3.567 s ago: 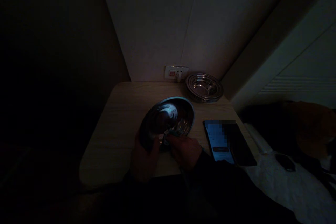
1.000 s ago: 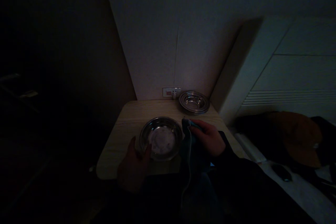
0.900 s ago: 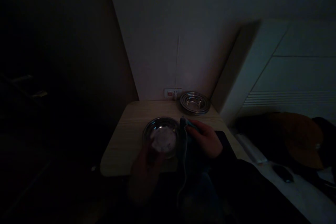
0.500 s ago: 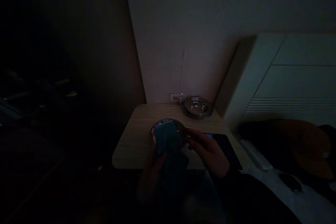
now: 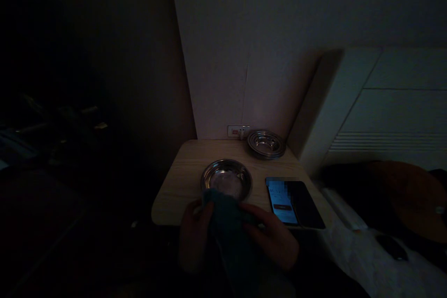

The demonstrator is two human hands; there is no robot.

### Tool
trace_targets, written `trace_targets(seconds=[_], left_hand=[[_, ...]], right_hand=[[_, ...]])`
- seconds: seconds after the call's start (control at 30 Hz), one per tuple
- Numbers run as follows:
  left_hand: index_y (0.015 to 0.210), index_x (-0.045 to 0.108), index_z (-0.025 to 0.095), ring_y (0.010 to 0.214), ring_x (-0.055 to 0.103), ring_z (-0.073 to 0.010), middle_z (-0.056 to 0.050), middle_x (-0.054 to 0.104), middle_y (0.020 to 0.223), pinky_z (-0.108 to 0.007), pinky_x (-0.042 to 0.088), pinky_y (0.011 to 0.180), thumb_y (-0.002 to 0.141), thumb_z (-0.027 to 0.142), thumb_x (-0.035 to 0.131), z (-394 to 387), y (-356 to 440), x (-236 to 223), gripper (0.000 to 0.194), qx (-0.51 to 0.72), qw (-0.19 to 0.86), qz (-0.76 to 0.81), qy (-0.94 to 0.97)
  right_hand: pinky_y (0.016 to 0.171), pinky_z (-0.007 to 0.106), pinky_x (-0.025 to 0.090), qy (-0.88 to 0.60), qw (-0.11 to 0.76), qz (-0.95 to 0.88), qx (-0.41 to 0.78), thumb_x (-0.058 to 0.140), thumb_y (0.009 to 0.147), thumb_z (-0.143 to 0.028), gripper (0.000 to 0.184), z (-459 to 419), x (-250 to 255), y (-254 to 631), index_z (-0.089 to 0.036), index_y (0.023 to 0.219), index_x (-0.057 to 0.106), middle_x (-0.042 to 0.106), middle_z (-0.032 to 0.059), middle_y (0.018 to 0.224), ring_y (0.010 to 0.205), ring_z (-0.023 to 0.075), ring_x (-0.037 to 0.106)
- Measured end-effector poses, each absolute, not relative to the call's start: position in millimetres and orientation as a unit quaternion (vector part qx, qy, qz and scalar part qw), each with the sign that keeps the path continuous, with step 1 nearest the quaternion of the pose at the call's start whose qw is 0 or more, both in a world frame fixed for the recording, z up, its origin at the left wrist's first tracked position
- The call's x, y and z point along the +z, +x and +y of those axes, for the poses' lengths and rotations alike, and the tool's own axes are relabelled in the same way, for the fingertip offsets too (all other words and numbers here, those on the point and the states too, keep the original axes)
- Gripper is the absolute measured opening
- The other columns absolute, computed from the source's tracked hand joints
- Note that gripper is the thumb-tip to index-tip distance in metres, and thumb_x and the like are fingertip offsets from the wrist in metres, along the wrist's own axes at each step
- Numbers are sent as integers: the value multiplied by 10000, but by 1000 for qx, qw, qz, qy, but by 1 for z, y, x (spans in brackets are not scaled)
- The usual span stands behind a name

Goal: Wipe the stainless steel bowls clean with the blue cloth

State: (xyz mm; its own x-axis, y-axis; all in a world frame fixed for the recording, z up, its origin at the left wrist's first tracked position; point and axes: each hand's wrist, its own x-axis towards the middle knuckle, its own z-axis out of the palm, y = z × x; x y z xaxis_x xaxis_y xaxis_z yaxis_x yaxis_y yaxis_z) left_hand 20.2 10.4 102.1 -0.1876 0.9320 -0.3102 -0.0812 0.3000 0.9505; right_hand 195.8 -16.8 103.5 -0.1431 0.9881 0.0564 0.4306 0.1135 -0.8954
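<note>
Both of my hands hold a teal cloth (image 5: 226, 223) stretched between them at the table's near edge, and its lower end hangs down into the dark. My left hand (image 5: 196, 230) pinches its left side with the thumb on top. The fingers of my right hand (image 5: 270, 233) are closed on its right side. Just beyond the cloth, a round shiny metal dish (image 5: 226, 178) rests on the table, its near rim partly covered by the cloth.
A stack of metal dishes (image 5: 266, 143) stands at the back right of the pale wooden table (image 5: 174, 191), near a wall socket (image 5: 238, 131). A lit phone (image 5: 282, 202) in an open dark case lies at the right. Further right are a bed with an orange cap (image 5: 408, 195) and a dark mouse-shaped object (image 5: 391, 247).
My hands and the cloth have moved down toward me, off the dish, which now shows more fully. My right hand has come off the phone's view and now grips the cloth.
</note>
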Motion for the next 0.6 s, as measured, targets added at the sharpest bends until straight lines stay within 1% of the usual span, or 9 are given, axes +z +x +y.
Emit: trace_targets(seconds=[0.07, 0.13, 0.17, 0.27, 0.33, 0.4, 0.47, 0.53, 0.6], left_hand=[[1220, 427, 151, 959, 611, -231, -151, 594, 1146, -368, 480, 810, 727, 433, 570, 6, 16, 96, 586, 493, 476, 607, 402], [1194, 492, 203, 1135, 510, -246, -121, 490, 1302, -385, 404, 943, 714, 404, 589, -2, 14, 92, 529, 485, 434, 571, 500], [1169, 535, 223, 1175, 475, -254, -99, 481, 1319, -389, 371, 980, 696, 395, 609, -6, 14, 91, 509, 455, 441, 550, 544], [1184, 558, 241, 1104, 525, -272, -90, 590, 1194, -405, 387, 959, 648, 400, 654, -13, 19, 92, 567, 329, 517, 536, 581], [1157, 582, 215, 1044, 559, -277, -100, 625, 1129, -424, 399, 938, 685, 444, 605, -12, 23, 95, 525, 308, 525, 582, 540], [1071, 631, 194, 1016, 574, -281, -101, 647, 1081, -443, 397, 935, 730, 467, 537, -8, 26, 95, 447, 327, 515, 632, 477], [994, 664, 198, 992, 589, -289, -97, 666, 1035, -459, 414, 918, 742, 466, 513, -2, 26, 88, 398, 355, 501, 674, 411], [948, 685, 215, 990, 596, -296, -98, 674, 1023, -462, 429, 908, 729, 442, 533, 0, 26, 76, 350, 385, 481, 691, 379], [925, 698, 223, 1010, 592, -293, -104, 672, 1039, -448, 434, 914, 713, 402, 553, -2, 28, 61, 314, 428, 472, 656, 405]], right_hand=[[883, 393, 459, -548, 356, -647, 393, 516, 790, -287, 316, -19, 107, 197, -204, 1075, 626, 665, 66, 1060, 996, 242, 599], [854, 384, 476, -539, 356, -646, 407, 503, 809, -312, 273, -18, 111, 198, -209, 1018, 646, 684, 57, 1000, 947, 236, 617], [836, 374, 485, -530, 359, -648, 414, 496, 816, -321, 262, -17, 114, 198, -212, 998, 650, 688, 54, 979, 921, 230, 624], [835, 350, 489, -510, 373, -657, 411, 488, 829, -336, 245, -9, 116, 196, -218, 967, 652, 686, 48, 965, 904, 213, 625], [870, 352, 476, -529, 395, -649, 379, 492, 834, -342, 260, -4, 112, 195, -223, 1022, 626, 668, 50, 1013, 957, 212, 607], [916, 376, 453, -562, 422, -638, 316, 500, 833, -340, 331, -1, 104, 196, -223, 1137, 560, 617, 67, 1117, 1044, 221, 565], [958, 411, 421, -588, 437, -637, 241, 501, 836, -333, 404, -2, 95, 198, -232, 1227, 487, 545, 82, 1222, 1123, 234, 510], [993, 434, 388, -584, 425, -664, 193, 506, 839, -328, 452, -6, 89, 197, -254, 1279, 439, 469, 82, 1309, 1200, 245, 443], [1009, 436, 376, -555, 394, -708, 187, 535, 825, -325, 525, -11, 84, 194, -277, 1326, 387, 385, 72, 1385, 1255, 256, 381]])
